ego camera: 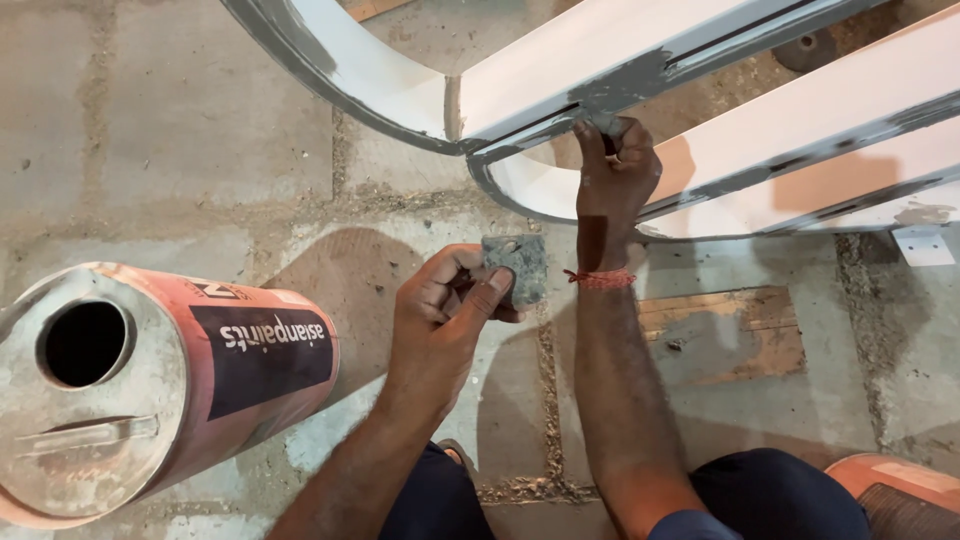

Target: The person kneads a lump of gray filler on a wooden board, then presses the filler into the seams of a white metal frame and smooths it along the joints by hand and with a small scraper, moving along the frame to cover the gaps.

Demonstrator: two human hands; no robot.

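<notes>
Two hands work: our left hand [445, 300] pinches a small grey pad [516, 267] in its fingers, light and stiff-looking, best held by its edges. Our right hand [612, 180] presses its fingertips, gripping something small, onto the rigid white frame [560, 75].

At your lower left, lying on its side on the concrete floor, you have one large paint can [150, 385] with a salmon-pink body and a dusty grey metal top with a round hole, and on its side sits a dark rectangular label [262, 355] with white lettering.
</notes>
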